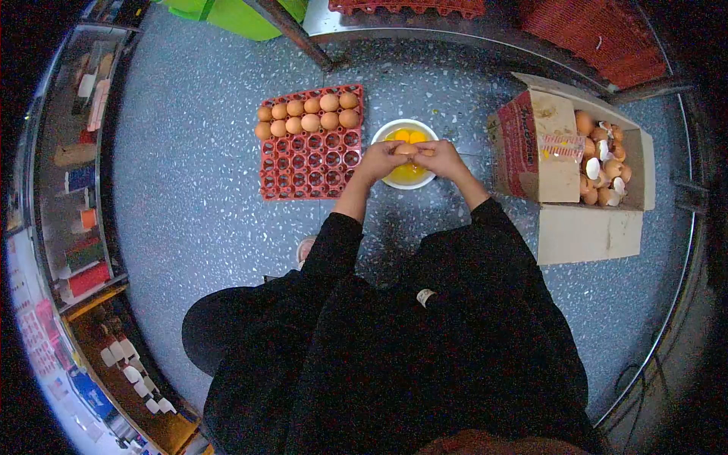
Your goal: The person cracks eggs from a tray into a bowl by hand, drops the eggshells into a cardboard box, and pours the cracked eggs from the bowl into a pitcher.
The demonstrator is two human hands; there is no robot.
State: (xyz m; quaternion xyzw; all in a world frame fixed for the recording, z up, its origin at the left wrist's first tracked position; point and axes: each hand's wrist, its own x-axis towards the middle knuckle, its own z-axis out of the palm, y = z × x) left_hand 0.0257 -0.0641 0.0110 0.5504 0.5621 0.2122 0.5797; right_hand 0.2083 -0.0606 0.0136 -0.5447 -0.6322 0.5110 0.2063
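My left hand (380, 161) and my right hand (445, 160) meet over a white bowl (378, 139). Between their fingertips is a brown egg (406, 149), gripped from both sides; whether its shell is split I cannot tell. Yellow yolks (409, 136) and liquid egg lie in the bowl below. To the left, a red egg tray (310, 180) rests on the floor. Two rows of brown eggs (310, 122) fill its far part, while its nearer cups hold none.
An open cardboard box (556, 114) of broken eggshells (603, 163) stands on the speckled floor (205, 152) at right, one flap folded toward me. A metal table (425, 34) with red trays (406, 7) is ahead, beside a green container (246, 21). Shelves (80, 189) line the left.
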